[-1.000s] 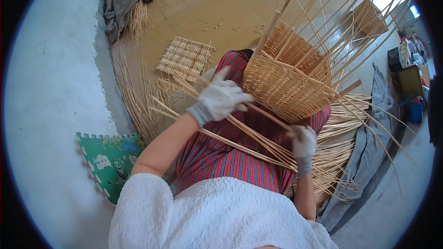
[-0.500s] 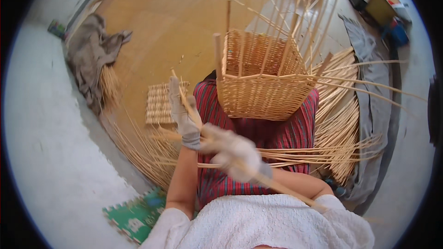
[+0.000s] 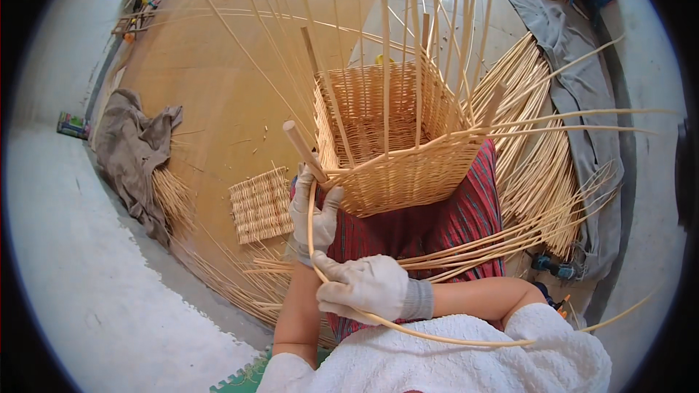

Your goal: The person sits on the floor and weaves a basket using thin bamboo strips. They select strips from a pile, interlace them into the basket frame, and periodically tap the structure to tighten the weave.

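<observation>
A rectangular wicker basket (image 3: 408, 175) rests tilted on my lap, with tall thin stakes rising from its rim and thick wooden posts at its corners. My left hand (image 3: 313, 207), in a pale glove, grips the basket's near left corner below the corner post (image 3: 304, 149), thumb on the weave. A long willow rod (image 3: 451, 338) runs up from that corner and bends down past both hands. My gloved right hand (image 3: 368, 287) is closed round this rod below the corner. The rod's tail passes across my white towel to the right.
Bundles of willow rods (image 3: 542, 167) lie at the right beside a grey cloth (image 3: 582, 116). More rods cross my striped lap cloth (image 3: 466, 204). A small woven panel (image 3: 260, 206) lies on the floor at left, near a brown cloth (image 3: 131, 160). A blue tool (image 3: 557, 268) lies low right.
My left hand has moved up to the basket's corner, and the rod now bends there. The basket has turned and shifted slightly left and down. My right hand has moved slightly lower along the rod.
</observation>
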A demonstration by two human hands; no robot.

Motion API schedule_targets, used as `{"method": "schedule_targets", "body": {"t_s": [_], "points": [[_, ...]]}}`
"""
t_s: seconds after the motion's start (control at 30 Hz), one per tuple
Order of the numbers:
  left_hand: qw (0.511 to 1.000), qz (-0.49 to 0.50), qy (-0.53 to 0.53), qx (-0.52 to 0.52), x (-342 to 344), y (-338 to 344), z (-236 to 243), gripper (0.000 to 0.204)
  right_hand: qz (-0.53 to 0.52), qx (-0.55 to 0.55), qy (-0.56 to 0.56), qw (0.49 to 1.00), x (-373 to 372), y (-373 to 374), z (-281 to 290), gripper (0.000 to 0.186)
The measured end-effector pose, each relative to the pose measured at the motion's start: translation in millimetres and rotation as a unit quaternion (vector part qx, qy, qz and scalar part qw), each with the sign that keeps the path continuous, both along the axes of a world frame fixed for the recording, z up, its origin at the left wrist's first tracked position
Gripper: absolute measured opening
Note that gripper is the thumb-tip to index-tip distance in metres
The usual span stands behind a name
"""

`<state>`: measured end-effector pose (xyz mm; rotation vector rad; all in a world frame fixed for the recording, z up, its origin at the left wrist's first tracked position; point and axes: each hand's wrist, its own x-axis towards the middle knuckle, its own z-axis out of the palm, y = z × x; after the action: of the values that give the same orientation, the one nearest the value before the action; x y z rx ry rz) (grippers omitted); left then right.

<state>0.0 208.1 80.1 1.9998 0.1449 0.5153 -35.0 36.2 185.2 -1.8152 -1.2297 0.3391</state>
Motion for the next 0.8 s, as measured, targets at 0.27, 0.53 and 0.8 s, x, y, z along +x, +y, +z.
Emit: {"method": "schedule_targets", "body": {"t_s": [0.27,0.53,0.8], "points": [[0.989,-0.004,0.01,-0.145,9.4,7.1,5.0,0.046,0.027,-0.043,-0.02,0.998,-1.6,3.9,-3.5,0.022],[0.995,-0.06,0.068,-0.051,8.5,27.2,22.1,0.033,-0.033,-0.007,-0.064,0.997,7.3,-13.3,5.7,0.022],[0.94,-0.151,-0.001,-0.305,61.9,17.5,49.2,0.063,-0.067,0.157,-0.215,0.962,7.9,-6.3,-36.0,0.013]]}}
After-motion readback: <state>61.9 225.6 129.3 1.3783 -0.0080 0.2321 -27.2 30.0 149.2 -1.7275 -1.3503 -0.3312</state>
